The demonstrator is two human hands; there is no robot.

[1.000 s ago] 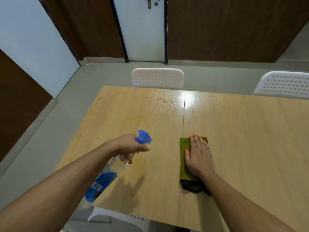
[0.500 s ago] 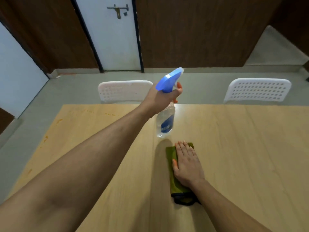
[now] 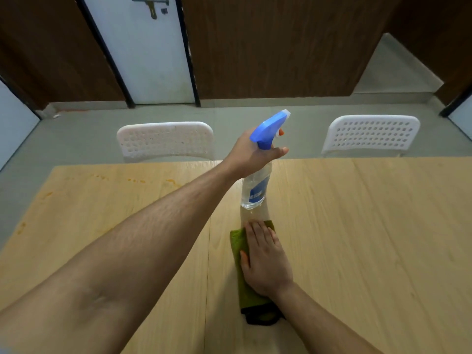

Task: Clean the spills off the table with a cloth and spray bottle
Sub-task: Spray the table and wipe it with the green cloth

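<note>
My left hand (image 3: 251, 153) grips the neck of a clear spray bottle (image 3: 255, 189) with a blue trigger head, held upright above the middle of the wooden table (image 3: 357, 226). The nozzle points away from me, to the right. My right hand (image 3: 265, 259) lies flat, fingers straight, pressing a folded green cloth (image 3: 237, 241) onto the table just in front of the bottle. Orange spill marks (image 3: 143, 180) run along the table's far left edge, and more (image 3: 21, 227) dot its left side.
Two white perforated chairs (image 3: 164, 140) (image 3: 371, 135) stand tucked against the table's far edge. Beyond them lie grey floor, a white door (image 3: 143, 52) and brown wall panels. A seam runs down the table's middle.
My left arm swung the bottle from the lower left up and across to above the table's middle. The view shifted right. My right hand stayed flat on the cloth.
</note>
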